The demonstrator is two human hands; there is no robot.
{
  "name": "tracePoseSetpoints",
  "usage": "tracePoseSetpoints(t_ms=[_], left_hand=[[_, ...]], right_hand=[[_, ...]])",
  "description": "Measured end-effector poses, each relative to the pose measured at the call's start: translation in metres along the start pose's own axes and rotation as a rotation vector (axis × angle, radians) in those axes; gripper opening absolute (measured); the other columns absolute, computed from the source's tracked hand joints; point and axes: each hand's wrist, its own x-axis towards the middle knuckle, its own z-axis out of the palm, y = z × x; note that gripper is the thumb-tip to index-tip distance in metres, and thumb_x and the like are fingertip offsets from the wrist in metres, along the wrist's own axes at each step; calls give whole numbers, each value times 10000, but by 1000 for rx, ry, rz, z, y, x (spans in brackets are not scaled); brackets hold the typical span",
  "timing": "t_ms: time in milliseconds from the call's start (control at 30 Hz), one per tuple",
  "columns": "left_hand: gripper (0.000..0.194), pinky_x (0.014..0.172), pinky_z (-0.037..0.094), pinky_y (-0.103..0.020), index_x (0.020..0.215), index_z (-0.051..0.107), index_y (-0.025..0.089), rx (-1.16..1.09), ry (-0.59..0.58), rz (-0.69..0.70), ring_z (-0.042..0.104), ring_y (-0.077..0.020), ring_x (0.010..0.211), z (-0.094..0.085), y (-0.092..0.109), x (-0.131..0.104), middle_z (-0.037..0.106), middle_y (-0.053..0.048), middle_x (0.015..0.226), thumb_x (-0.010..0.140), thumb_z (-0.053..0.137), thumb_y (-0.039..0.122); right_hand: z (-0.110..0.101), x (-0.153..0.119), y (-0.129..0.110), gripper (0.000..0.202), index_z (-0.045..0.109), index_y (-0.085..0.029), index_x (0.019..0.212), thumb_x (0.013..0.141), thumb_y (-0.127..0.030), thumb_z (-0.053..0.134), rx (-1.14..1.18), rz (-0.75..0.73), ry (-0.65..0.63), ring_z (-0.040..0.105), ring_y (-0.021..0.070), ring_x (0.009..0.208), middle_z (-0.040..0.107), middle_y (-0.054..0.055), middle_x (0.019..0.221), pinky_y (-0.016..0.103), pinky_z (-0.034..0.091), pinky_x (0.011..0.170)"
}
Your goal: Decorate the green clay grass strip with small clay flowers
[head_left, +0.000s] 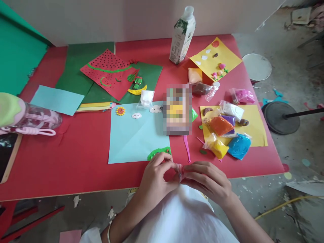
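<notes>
At the table's front edge, my left hand (160, 173) and my right hand (209, 180) pinch a small clear plastic packet (180, 172) between them. Something reddish shows through it, too small to make out. Just beyond my left hand lies a light blue sheet (136, 138) with a sun (120, 111), a small cloud (136, 115) and a green strip (158, 152) on it. A pink plastic tool (187, 148) rests beyond my hands. To the right, bags of orange (221, 126), yellow (218, 148) and blue clay (239, 146) sit partly on a yellow sheet (255, 125).
A carton bottle (182, 37) stands at the back of the red table (86, 162). A blurred-out upright item (177, 109) is mid-table. Decorated red (108, 74) and yellow sheets (215, 59) lie farther back. A pink-corded bottle (37, 116) lies at left.
</notes>
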Motion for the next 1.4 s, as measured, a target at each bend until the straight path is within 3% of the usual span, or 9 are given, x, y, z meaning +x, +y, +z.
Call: tracePoseSetpoints(t_ms=[133,267,400,500,767,1133,1400], left_hand=[[165,803,511,-273,844,612,221,-85,150,18,612,-152,909,-4,-3,-1,585,-4,892,792,590,65],[132,805,513,-254,938,629,240,-264,251,-71,613,-137,911,-5,-7,-1,613,-15,904,932,519,167],[46,757,526,-254,896,617,218,-339,273,-138,607,-142,856,-2,-5,1,609,-22,867,902,628,262],[116,730,533,-253,824,604,209,-338,289,-125,603,-137,807,1,-2,2,602,-11,804,859,695,271],[80,751,550,-240,846,619,213,-371,361,-112,625,-125,818,3,-1,3,617,-7,812,907,634,262],[65,735,578,-248,839,644,202,-280,363,-90,658,-141,818,2,-5,3,654,-24,807,896,640,232],[124,713,588,-219,868,633,198,-285,396,-93,683,-132,770,1,-10,4,675,-22,796,921,607,307]], right_hand=[[1,0,4,175,651,-168,1021,855,-150,701,-42,64,31,677,166,788,713,78,884,293,589,682],[3,-1,8,237,642,-170,1041,825,-118,723,-65,103,38,685,177,801,709,83,897,305,590,686],[7,-3,8,224,638,-182,1052,844,-126,700,-41,121,38,679,176,791,705,81,899,308,591,672],[9,-5,8,207,641,-178,1045,850,-135,694,-30,128,32,676,177,787,701,83,893,306,585,662],[10,-8,11,194,645,-162,1029,845,-135,700,-13,135,25,673,172,790,700,89,902,294,579,672],[14,-10,17,159,645,-184,1045,886,-179,657,-6,162,19,680,180,794,706,88,910,309,583,676],[18,-10,20,183,656,-201,1066,883,-204,664,9,190,30,686,184,798,708,77,915,313,592,679]])
